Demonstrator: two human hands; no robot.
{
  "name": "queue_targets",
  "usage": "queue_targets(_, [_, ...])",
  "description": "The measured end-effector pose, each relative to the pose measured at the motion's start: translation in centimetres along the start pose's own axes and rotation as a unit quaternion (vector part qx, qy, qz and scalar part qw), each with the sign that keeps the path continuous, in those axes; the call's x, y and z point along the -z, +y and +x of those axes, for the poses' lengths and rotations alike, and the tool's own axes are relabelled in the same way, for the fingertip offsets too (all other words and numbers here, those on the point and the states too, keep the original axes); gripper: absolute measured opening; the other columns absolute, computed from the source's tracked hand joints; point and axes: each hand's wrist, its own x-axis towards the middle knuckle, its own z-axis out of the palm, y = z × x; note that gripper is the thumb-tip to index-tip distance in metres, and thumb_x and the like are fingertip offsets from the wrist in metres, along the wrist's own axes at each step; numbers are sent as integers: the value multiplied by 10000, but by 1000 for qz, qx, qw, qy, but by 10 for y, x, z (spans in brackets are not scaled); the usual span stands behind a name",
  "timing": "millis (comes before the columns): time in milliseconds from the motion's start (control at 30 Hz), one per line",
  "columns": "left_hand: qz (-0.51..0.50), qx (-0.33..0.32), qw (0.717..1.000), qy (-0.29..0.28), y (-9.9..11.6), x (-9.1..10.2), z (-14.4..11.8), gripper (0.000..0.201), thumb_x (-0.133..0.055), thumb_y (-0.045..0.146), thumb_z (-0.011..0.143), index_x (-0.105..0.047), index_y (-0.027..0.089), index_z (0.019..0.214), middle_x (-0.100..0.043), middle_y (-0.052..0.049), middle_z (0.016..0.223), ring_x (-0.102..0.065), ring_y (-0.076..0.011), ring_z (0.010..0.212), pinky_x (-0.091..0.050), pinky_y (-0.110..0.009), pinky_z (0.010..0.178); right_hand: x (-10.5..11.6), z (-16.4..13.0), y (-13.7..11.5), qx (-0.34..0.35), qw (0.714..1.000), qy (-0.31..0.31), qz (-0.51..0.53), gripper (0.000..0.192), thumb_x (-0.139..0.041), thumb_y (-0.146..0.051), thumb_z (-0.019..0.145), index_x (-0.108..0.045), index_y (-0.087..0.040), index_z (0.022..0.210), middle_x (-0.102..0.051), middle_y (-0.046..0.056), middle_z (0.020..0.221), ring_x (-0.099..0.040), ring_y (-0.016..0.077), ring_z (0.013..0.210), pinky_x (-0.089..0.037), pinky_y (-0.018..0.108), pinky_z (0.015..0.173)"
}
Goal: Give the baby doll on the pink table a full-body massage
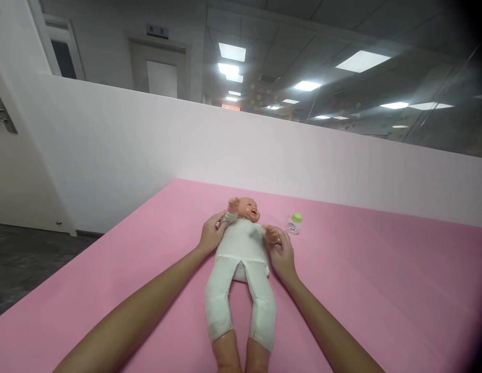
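Doll [241,259] supine between hands; left grip [212,234] closed round its arm, right grip [280,252] round other.

An office-like training room: behind the pink table [342,269] stands a white partition [225,150], above it glass walls, panel ceiling lights [361,61], and a door [161,72] at the back.

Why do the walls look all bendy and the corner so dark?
Head view: the wide lens curves the white partition and stretches the forearms; the right edge fades to black; ceiling lights glare, repeated as reflections in glass; soft light leaves faint shadows under the doll on the pink mat.
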Motion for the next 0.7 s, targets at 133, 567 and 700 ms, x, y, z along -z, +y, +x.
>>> queue_targets(133, [75,-82,993,-40,1,-2,-3,450,-541,152,915,-733,303,1293,-687,-70,1183,-620,-242,1113,-505,-372,975,-1,-3,1,91,990,-71,-76,473,-525,-150,850,-725,-336,1236,-598,69,1344,-500,299,1300,-450,515,1098])
queue_targets(567, [-8,25,1000,17,4,1,2,307,-595,246,919,-708,244,1205,-732,-49,1207,-661,-243,1106,-506,-347,898,-2,4,8,-147,978,45,141,415,-715,-421,838,-668,-238,1208,-719,64,1185,-661,266,1062,-551,376,867])
queue_targets(700, [-58,83,993,60,-8,0,5,278,-610,278,904,-658,201,1167,-732,-77,1168,-672,-248,1098,-510,-350,905,-2,8,19,-231,938,115,233,470,-770,-500,776,-645,-220,1132,-726,39,1038,-681,216,888,-555,310,720])
